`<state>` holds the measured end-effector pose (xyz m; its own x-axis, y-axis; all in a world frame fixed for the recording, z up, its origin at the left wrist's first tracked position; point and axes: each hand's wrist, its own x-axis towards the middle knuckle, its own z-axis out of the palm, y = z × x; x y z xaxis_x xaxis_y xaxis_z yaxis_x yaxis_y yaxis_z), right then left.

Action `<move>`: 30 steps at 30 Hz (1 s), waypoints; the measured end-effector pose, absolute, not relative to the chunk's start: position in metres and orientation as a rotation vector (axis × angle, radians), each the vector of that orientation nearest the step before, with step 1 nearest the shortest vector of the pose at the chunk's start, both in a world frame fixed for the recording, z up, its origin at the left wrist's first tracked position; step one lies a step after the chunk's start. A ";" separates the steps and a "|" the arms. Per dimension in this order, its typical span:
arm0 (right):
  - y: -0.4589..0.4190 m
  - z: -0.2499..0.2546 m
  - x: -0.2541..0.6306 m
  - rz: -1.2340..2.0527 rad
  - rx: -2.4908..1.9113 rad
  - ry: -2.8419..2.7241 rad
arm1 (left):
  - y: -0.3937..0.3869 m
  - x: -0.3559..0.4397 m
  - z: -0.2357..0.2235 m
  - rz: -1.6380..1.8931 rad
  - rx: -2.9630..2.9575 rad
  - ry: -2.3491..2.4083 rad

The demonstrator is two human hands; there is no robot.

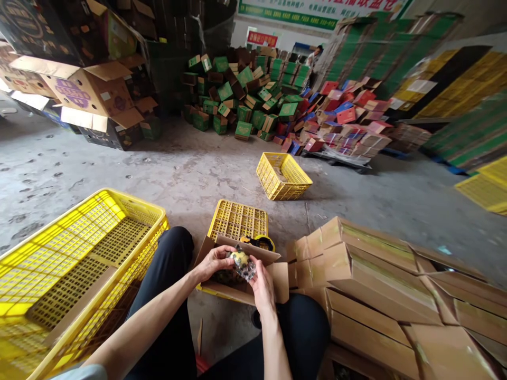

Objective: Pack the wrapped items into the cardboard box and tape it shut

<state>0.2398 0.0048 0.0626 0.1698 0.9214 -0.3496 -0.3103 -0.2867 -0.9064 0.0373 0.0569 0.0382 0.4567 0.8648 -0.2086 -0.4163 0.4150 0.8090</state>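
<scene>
My left hand [216, 261] and my right hand [262, 285] hold a small, rounded yellowish thing in crinkled, dark-patterned clear wrap [241, 258] between them. The left fingers pinch its upper left side, while the right fingers and thumb close on its right side. Directly below is an open cardboard box [279, 277] with its flaps folded out; its contents are mostly hidden by my hands. The box rests on an upturned yellow crate [237, 219]. Just behind the far flap lies a black and yellow tool [261, 241], possibly a tape dispenser.
A large yellow crate [130, 200] stands at my left, a cardboard piece inside. Flat and folded cardboard boxes [380, 279] are stacked at my right. Ahead is a smaller yellow crate [283, 177] on the concrete floor. Heaped green boxes [245, 100] and a distant person [315, 55] are farther back.
</scene>
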 end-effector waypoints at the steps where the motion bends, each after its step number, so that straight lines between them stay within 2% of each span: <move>1: 0.004 0.062 0.240 1.394 -1.340 -0.686 | 0.057 0.037 0.038 0.890 0.778 0.684; 22: 0.002 0.070 0.240 1.258 -1.372 -0.947 | 0.055 0.038 0.047 0.782 0.812 0.739; 30: 0.004 0.067 0.240 1.326 -1.317 -0.740 | 0.057 0.040 0.046 0.919 0.711 0.814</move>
